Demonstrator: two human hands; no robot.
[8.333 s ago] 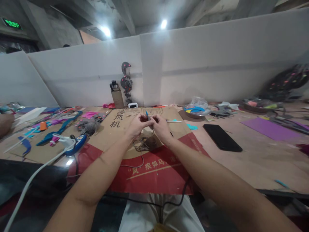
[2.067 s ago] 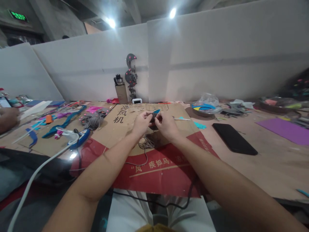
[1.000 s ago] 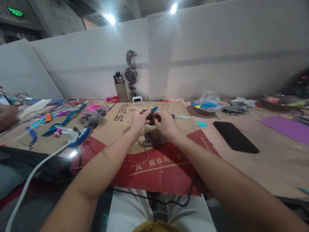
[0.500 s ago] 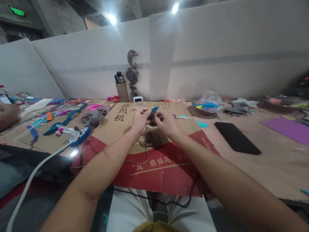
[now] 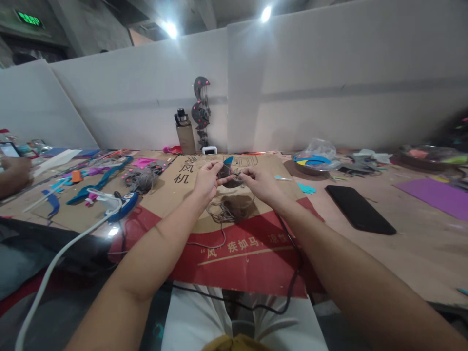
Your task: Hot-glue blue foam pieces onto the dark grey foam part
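My left hand (image 5: 209,181) is closed on a small dark grey piece with a pointed blue tip (image 5: 227,161), held above the cardboard; its exact kind is unclear. Just to the right, my right hand (image 5: 261,184) pinches what looks like grey yarn at the piece's lower edge. A strand curves down from my right fingers. Under both hands, loose loops of grey yarn (image 5: 221,211) lie on the printed cardboard sheet (image 5: 241,261), and one strand trails left.
At left are a ball of grey yarn (image 5: 143,181), a blue power strip (image 5: 126,205) with a white cable, and coloured scraps. A bottle (image 5: 186,138) stands by the partition. To the right lie a phone (image 5: 358,208) and a purple sheet (image 5: 435,195). Another person's hand (image 5: 14,176) shows far left.
My hands have drawn slightly apart. The blue-tipped piece has shifted left with my left hand, and my right hand has moved a little right with the yarn.
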